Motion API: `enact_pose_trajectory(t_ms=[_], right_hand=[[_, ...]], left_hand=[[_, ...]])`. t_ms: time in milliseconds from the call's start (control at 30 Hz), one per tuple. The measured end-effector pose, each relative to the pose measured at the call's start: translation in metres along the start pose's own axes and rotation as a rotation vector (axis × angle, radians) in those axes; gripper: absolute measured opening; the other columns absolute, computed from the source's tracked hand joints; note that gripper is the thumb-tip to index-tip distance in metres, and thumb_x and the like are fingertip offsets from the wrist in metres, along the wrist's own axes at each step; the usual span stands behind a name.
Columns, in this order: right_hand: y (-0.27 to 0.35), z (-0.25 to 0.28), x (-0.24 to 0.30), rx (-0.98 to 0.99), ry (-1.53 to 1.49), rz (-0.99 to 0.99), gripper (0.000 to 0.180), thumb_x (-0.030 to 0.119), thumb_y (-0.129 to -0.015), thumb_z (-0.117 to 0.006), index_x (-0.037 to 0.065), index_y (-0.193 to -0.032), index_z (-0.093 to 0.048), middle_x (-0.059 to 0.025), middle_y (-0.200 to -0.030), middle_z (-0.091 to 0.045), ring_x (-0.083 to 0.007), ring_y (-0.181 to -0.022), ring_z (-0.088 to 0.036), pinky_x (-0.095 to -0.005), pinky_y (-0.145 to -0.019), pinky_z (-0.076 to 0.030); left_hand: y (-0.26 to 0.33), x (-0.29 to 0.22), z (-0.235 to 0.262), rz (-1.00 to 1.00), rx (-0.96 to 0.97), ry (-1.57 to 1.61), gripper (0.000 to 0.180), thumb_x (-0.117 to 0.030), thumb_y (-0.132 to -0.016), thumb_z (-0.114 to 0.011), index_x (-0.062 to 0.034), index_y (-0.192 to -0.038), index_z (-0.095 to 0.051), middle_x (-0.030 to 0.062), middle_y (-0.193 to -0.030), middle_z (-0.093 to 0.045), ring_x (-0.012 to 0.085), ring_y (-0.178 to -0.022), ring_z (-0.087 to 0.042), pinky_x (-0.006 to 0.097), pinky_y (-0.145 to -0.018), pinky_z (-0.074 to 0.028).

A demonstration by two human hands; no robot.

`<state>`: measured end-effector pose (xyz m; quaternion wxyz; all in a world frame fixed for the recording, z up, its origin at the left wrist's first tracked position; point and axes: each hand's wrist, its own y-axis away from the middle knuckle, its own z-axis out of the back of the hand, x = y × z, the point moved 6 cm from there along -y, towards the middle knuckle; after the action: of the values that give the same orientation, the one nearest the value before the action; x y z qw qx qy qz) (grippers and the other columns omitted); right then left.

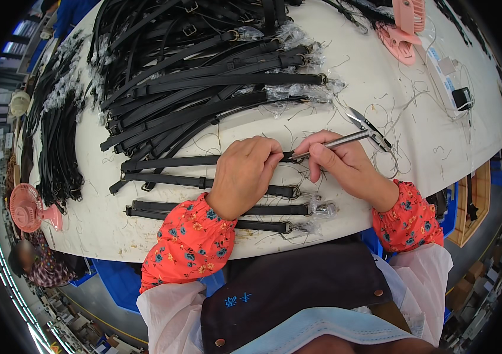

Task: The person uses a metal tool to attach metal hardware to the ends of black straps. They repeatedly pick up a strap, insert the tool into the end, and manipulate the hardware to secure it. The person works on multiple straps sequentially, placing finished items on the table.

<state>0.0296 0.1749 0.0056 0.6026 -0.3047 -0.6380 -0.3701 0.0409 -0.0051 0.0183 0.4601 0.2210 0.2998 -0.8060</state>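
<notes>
Centre frame: your left hand point(245, 174) lies knuckles-up, fingers pinched on the flat black leather strap point(171, 161). Just right, your right hand point(345, 165) is closed around slim silver metal snips point(351, 139), tip at the strap's end.

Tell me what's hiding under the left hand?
Under the left hand run black straps lying flat on the white table. One strap comes out on both sides. The parts beneath the palm are covered, so any buckle there can't be seen.

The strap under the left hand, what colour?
Black strap, clearest in the head view.
</notes>
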Motion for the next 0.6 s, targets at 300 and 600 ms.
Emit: enact_pose_trajectory(t_ms=[300,600], right_hand=[[0.0011,0.0009,0.0007,-0.005,-0.028,0.0,0.031,0.028,-0.11,-0.049,0.003,-0.112,-0.068,0.0006,-0.068,-0.061,-0.0067,-0.067,-0.057,-0.025,-0.062,-0.042],[0.0004,-0.0001,0.0006,0.007,-0.007,-0.004,0.032,0.028,-0.11,-0.049,0.003,-0.113,-0.068,0.0007,-0.068,-0.062,-0.0064,-0.067,-0.057,-0.0247,-0.062,-0.042]], left_hand=[[-0.0005,0.0,0.0003,0.004,-0.001,0.013,0.011,-0.004,-0.089,-0.072,-0.0049,-0.096,-0.064,0.0114,-0.086,-0.066,0.0331,-0.077,-0.063,0.041,-0.07,-0.048],[-0.0003,-0.0006,0.0017,0.007,-0.009,0.012,0.011,-0.003,-0.089,-0.071,-0.0048,-0.098,-0.064,0.0105,-0.086,-0.068,0.0317,-0.075,-0.063,0.04,-0.071,-0.049]])
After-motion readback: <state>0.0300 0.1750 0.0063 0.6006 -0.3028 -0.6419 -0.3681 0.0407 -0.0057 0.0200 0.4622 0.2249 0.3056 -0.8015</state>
